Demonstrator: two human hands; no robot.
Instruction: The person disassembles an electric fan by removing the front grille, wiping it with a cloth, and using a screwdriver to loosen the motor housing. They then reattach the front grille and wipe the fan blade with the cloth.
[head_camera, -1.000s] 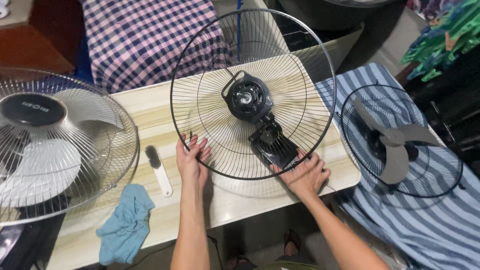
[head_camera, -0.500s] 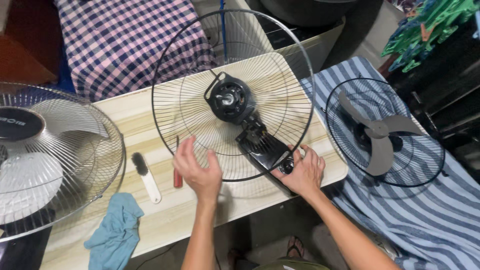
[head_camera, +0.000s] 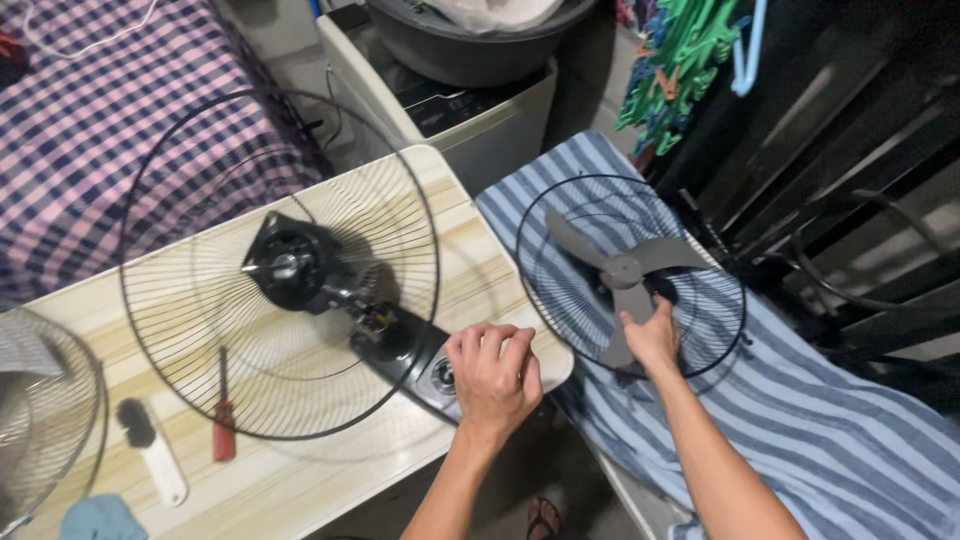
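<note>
A black wire fan guard (head_camera: 180, 330) with its motor (head_camera: 290, 265) lies on the pale wooden table (head_camera: 470, 250). My left hand (head_camera: 495, 380) is curled over the black control housing (head_camera: 405, 355) that sticks out from the motor near the table's front edge. To the right, a second black guard (head_camera: 555, 215) holding a grey three-blade propeller (head_camera: 625, 272) rests on a blue striped cloth (head_camera: 850, 440). My right hand (head_camera: 652, 338) grips the propeller's lowest blade.
A red screwdriver (head_camera: 222, 430) lies under the guard's wires, beside a white brush (head_camera: 155, 455) and a blue rag (head_camera: 95, 520). Another fan (head_camera: 40, 420) is at the far left. A white washing machine (head_camera: 470, 120), green hangers (head_camera: 690, 60) and a checked cloth (head_camera: 90, 110) lie behind.
My right hand left the guard's rim and reached right to the grey propeller. My left hand shifted from the guard's left side onto the control housing. The view swung right.
</note>
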